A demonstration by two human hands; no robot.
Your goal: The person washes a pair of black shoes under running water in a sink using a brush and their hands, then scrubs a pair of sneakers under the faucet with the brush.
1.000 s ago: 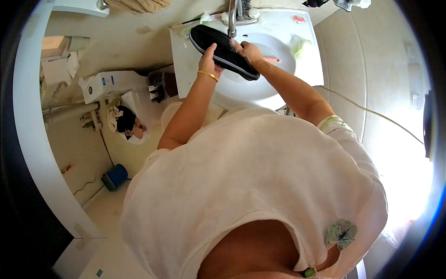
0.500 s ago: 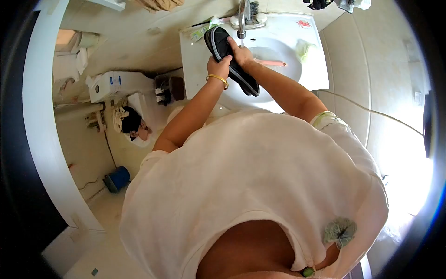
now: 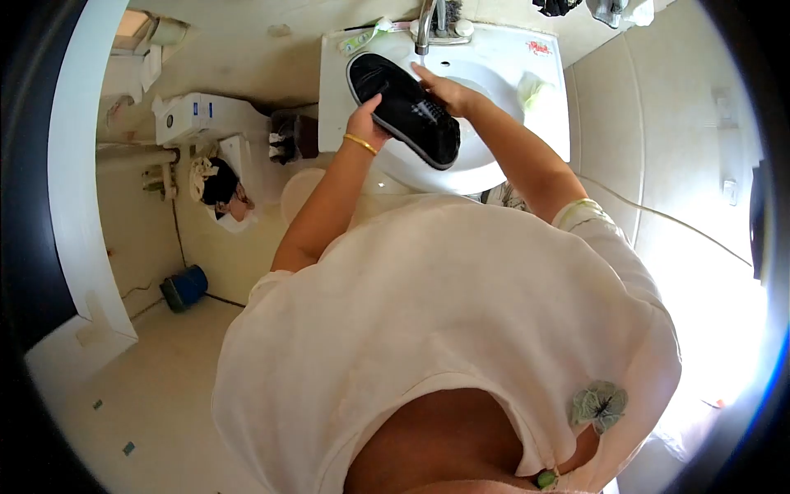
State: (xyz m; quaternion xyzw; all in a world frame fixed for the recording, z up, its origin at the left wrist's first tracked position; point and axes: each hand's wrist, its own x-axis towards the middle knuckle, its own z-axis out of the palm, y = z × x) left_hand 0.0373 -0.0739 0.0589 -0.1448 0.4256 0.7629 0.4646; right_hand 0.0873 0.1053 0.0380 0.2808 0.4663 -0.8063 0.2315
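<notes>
A black shoe with a grey-white sole edge is held slanted over the white washbasin. Wet, shiny patches show on its dark surface. My left hand, with a gold bangle at the wrist, grips the near left side, thumb on top. Along the far right side, my right hand holds the shoe; its thumb sticks up towards the tap and the other fingers are partly hidden. The metal tap stands just beyond the shoe, with a little water at its spout.
A green-and-white tube lies on the basin's back left corner. Something pale green sits at the bowl's right side. To the left are a white box, a dark bin, a bag of clothes and a blue bucket.
The shoe has turned from nearly edge-on to show its broad black face. My left hand has shifted slightly left and down. The pink-handled object in the bowl is now out of sight.
</notes>
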